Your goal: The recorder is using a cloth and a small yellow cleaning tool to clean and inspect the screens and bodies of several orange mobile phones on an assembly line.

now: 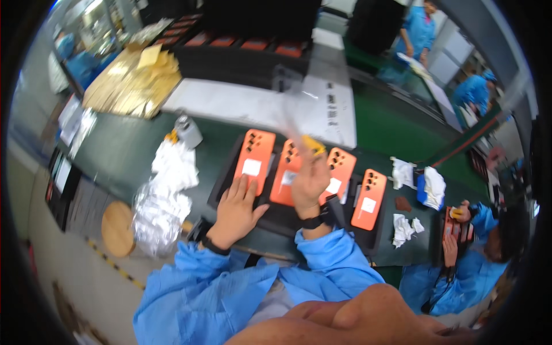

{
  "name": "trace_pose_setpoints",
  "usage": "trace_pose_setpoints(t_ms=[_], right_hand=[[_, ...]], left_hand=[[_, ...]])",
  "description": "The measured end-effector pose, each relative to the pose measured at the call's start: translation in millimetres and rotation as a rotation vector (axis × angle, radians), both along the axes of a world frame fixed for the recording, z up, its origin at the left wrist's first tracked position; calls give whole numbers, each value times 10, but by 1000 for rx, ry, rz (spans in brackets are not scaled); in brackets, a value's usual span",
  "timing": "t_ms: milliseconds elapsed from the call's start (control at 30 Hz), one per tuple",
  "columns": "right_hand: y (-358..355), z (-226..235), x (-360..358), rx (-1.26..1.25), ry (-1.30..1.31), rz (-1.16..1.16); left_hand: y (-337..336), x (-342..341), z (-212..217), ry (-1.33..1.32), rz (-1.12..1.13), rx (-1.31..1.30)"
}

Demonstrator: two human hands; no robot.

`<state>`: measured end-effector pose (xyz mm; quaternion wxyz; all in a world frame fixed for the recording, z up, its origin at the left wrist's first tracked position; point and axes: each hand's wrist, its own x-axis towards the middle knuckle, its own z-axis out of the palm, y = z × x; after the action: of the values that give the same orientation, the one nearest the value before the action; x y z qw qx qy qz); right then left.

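Note:
Several orange phones (pixel 370 201), or phone back covers, lie in a row on a black tray (pixel 276 221), camera rings at the far end and a white label on each. My left hand (pixel 236 210) rests flat, fingers stretched, on the near end of the leftmost phone (pixel 257 150). Over the second phone (pixel 283 187) and third phone (pixel 342 164), my right hand (pixel 310 181) is closed round a small yellow tool (pixel 313 146) whose exact kind I cannot make out. Beyond that hand, a blurred clear film (pixel 290 109) rises; whether my fingers hold it is unclear.
Left of the tray are a metal bottle (pixel 188 131), white cloths (pixel 175 164) and crumpled silvery plastic (pixel 164 215). Yellow sheets (pixel 135 80) are piled at far left. White cloths (pixel 402 230) and a blue container (pixel 425 190) lie right, near a co-worker (pixel 460 276) handling orange phones.

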<state>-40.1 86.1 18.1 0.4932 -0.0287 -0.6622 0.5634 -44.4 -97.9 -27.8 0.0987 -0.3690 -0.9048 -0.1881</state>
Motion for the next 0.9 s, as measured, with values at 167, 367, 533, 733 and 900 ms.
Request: trace_pose_setpoints(t_ms=[167,367,533,733,900], right_hand=[[65,35,-86,-217,-89,-57],[-16,39,-109,-292,65,12],[-254,-8,48,677,-96,310],[-536,-42,149,855,-292,646],[-483,-72,125,716,-374,604]], left_hand=[[18,-79,50,-110,5,195],[-88,9,122,-453,3,512],[-117,38,150,-858,-157,1355],[-425,-110,130,-941,172,1376],[-1259,-128,257,-776,385,1518]])
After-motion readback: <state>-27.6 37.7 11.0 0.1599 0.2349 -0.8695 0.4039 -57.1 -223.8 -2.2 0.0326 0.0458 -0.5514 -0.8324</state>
